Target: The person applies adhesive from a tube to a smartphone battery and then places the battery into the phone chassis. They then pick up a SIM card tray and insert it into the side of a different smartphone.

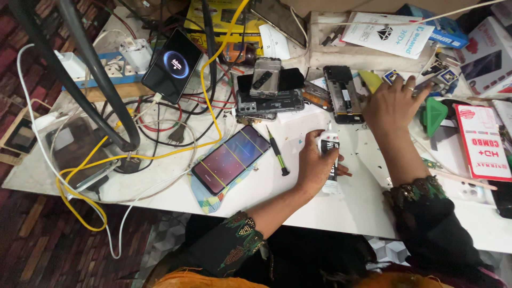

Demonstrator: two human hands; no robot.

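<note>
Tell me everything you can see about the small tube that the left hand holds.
The tube is small and slim, white with a dark printed label, and looks like soft plastic. A narrow pointed nozzle at its top points away from the person; whether it is capped cannot be told. The left hand wraps around its middle, so part of the body is hidden. Its lower end shows below the fingers, close over the white table. A green-handled screwdriver lies on the table beside the hand, apart from the tube.
</note>
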